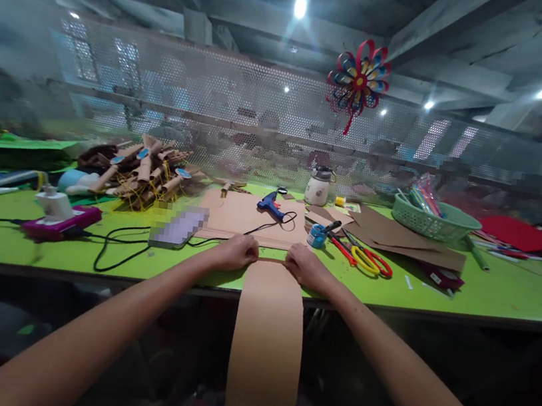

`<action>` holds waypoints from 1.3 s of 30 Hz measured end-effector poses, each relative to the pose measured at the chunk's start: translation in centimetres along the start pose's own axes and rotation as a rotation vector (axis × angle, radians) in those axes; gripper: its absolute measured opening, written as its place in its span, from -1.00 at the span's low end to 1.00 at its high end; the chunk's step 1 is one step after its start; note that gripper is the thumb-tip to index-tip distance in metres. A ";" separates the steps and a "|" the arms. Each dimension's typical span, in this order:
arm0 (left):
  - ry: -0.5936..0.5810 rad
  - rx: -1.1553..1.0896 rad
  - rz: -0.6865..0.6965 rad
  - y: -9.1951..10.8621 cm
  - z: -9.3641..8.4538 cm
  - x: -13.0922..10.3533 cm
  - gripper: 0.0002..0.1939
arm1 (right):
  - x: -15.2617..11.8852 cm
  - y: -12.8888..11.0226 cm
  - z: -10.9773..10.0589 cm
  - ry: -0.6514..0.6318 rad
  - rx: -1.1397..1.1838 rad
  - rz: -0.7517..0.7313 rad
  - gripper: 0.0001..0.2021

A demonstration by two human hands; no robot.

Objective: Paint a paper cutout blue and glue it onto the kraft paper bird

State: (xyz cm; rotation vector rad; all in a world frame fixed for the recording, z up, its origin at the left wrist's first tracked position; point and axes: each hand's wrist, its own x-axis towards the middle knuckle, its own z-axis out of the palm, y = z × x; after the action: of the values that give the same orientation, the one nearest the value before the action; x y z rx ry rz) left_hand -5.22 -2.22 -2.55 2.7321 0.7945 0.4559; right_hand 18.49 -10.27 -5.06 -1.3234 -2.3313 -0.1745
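Observation:
A long strip of brown kraft paper point(267, 344) hangs over the front edge of the green table and curves down toward my body. My left hand point(240, 252) pinches its upper left corner, fingers closed. At the upper right corner my right hand point(303, 265) grips the same strip, fingers curled. The strip's top end lies between both hands at the table edge. Just beyond lie flat brown sheets point(229, 214) with a blue glue gun point(270, 206) on them. A small blue jar point(317, 236) stands past my right hand.
Scissors with red and yellow handles point(366, 259) lie right of the jar. A phone point(179, 227), black cables and a purple power strip point(61, 222) are at left, before a pile of paper rolls point(147, 172). A green basket point(435, 219) stands at right, behind brown cardboard point(397, 237).

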 end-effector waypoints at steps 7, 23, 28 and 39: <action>-0.052 0.030 -0.003 0.8 -0.9 0.9 -0.78 | 0.6 -0.6 -0.7 -0.075 -0.065 -0.055 -0.91; 0.023 0.063 0.102 0.6 0.8 0.5 -0.86 | 3.7 -2.3 -0.1 -0.155 -0.035 -0.015 -0.90; 0.042 0.050 0.132 0.7 0.9 -0.3 -0.88 | 2.2 -1.4 -0.6 -0.152 -0.076 -0.009 -0.94; 0.064 0.017 0.172 0.3 1.2 -0.6 -0.87 | 0.7 -0.6 -1.0 -0.149 -0.153 -0.044 -0.96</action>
State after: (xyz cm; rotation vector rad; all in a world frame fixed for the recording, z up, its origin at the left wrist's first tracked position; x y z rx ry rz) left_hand -5.10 -2.99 -3.66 2.8272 0.5831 0.5764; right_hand 18.05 -10.36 -3.80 -1.4005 -2.5168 -0.2819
